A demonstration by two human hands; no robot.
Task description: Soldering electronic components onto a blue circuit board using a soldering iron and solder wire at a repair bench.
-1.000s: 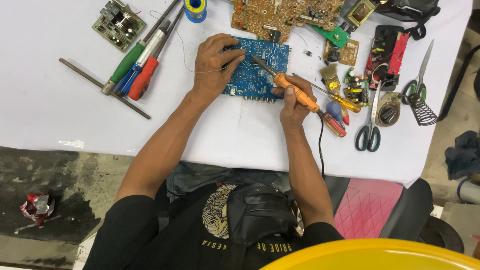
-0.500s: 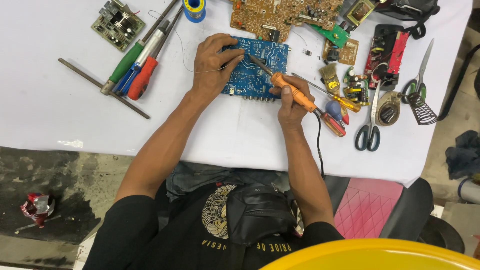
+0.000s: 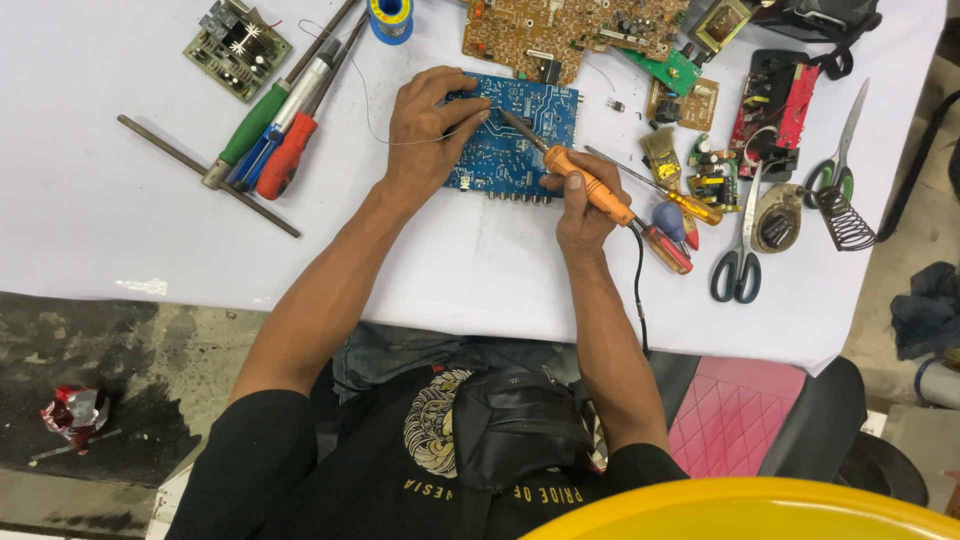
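A blue circuit board (image 3: 520, 130) lies flat on the white table (image 3: 120, 220). My left hand (image 3: 430, 125) rests on the board's left part and pinches a thin solder wire (image 3: 365, 110) that loops back to a blue spool (image 3: 390, 15). My right hand (image 3: 580, 210) grips an orange-handled soldering iron (image 3: 590, 185). Its metal tip points up-left and touches the board near the wire's end. The iron's black cord (image 3: 638, 280) runs down off the table's front edge.
Screwdrivers (image 3: 275, 125) and a metal rod (image 3: 205, 175) lie at left, a small green board (image 3: 238, 45) behind them. A brown board (image 3: 560, 30), small parts, more screwdrivers (image 3: 665, 225), scissors (image 3: 742, 240) and a coil iron stand (image 3: 845, 215) crowd the right.
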